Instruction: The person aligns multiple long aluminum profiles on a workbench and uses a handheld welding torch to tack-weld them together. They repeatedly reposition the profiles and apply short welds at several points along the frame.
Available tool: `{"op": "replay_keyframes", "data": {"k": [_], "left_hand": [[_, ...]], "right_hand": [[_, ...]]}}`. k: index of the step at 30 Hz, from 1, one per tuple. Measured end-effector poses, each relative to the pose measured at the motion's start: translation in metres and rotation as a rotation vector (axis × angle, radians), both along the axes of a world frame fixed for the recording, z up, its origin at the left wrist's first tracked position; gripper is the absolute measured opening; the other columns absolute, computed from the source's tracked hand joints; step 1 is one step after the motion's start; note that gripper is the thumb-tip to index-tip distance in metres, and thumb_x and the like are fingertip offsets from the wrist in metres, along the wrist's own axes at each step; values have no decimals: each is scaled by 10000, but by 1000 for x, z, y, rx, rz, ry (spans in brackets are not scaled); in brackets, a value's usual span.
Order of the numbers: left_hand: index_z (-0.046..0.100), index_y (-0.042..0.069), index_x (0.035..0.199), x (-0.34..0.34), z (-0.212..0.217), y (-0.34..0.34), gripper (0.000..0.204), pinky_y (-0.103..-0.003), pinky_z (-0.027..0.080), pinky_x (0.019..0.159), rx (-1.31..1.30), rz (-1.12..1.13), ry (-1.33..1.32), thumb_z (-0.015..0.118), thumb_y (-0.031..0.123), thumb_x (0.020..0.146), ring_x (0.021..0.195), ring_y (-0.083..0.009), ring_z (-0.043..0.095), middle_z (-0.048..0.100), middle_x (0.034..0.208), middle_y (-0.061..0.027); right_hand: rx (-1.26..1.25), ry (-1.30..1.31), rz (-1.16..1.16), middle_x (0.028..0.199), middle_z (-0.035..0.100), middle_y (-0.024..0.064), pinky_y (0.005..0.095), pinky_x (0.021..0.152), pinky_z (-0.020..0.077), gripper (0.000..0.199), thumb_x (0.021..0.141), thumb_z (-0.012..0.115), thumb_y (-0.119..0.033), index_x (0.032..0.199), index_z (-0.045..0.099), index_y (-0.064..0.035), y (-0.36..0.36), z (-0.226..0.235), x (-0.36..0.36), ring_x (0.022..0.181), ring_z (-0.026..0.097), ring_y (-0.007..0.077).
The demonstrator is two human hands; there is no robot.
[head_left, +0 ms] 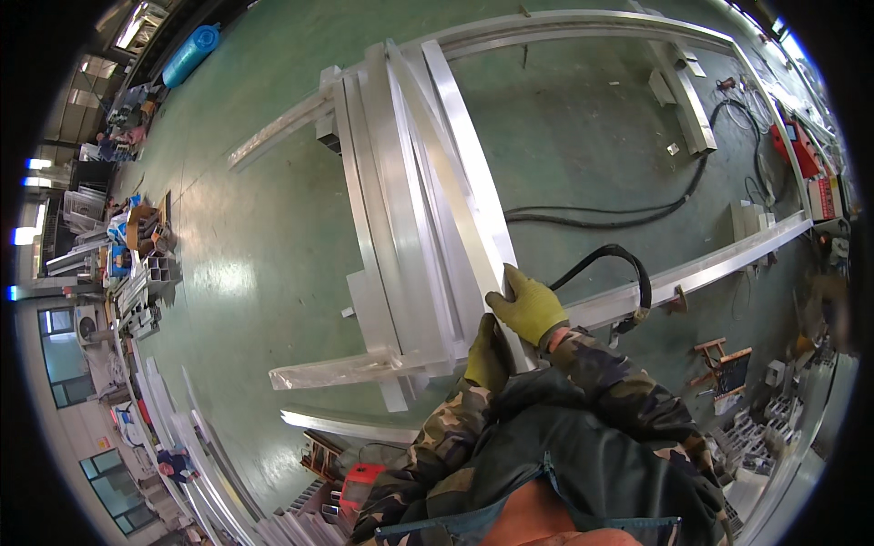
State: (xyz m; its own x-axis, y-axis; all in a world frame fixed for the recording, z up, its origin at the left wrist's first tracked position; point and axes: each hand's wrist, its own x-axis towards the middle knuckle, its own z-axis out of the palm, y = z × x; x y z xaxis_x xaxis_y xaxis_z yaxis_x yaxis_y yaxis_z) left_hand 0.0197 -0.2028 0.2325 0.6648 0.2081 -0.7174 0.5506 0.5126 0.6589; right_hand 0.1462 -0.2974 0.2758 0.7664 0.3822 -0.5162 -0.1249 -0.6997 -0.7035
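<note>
A long, pale metal bar [452, 194] slants away from me across several parallel metal profiles [384, 196]. My right hand [531, 309], in a yellow-green work glove, is closed on the bar's near end, with its thumb raised along the edge. Just left of it, my left hand [489, 355], in a matching darker-stained glove, wraps the same end from the other side; its fingertips are partly hidden. A wider bright profile [469, 150] lies close along the bar's right side. The profiles rest across two crosswise rails, the nearer rail [323, 371] being at my left.
A large metal frame [583, 20] spans the right side. Black cable [628, 218] loops over the green floor and the frame's near rail [692, 280]. A red machine [801, 150] stands far right, another red box [361, 482] near my left. A blue cylinder [191, 55] lies far left.
</note>
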Motion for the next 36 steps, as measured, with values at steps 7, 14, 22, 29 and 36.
{"op": "replay_keyframes", "data": {"k": [7, 14, 22, 29, 36], "left_hand": [[381, 76, 1521, -8, -41, -8, 458, -463, 527, 985, 481, -348, -133, 370, 306, 1126, 1209, -365, 651, 622, 1380, -205], [442, 50, 1478, 15, -8, -48, 605, -373, 571, 877, 549, -308, -40, 479, 501, 1076, 1040, -247, 693, 682, 1219, -130], [700, -54, 1154, 46, -34, -106, 668, -339, 532, 801, 503, 114, 309, 577, 590, 1026, 894, -196, 679, 733, 944, -96], [703, 19, 1211, 50, -78, -160, 678, -456, 522, 857, 795, -116, 384, 539, 644, 1003, 963, -435, 687, 723, 998, -256], [657, 65, 1339, 41, -123, -176, 719, -470, 534, 913, 789, -123, 366, 523, 677, 985, 1060, -442, 696, 729, 1080, -269]], "right_hand": [[45, -55, 111, 1231, 674, 293, 492, 961, 533, 801, 904, 671, -491, 1504, 447, -10, -14, 14, 2, 1129, 662, 454], [173, 30, 126, 1240, 670, 280, 471, 955, 540, 831, 891, 681, -519, 1501, 453, -3, -47, 0, 25, 1120, 675, 420], [362, 379, -79, 1194, 686, 232, 378, 942, 513, 696, 915, 680, -457, 1394, 565, 34, -92, -75, 70, 1045, 676, 304], [379, 452, -411, 1117, 724, 204, 375, 923, 504, 620, 917, 670, -444, 1267, 647, 67, -99, -190, 80, 1027, 675, 284], [351, 264, -561, 1103, 735, 159, 338, 899, 516, 542, 955, 696, -413, 1251, 669, 40, -108, -216, 63, 984, 668, 225]]}}
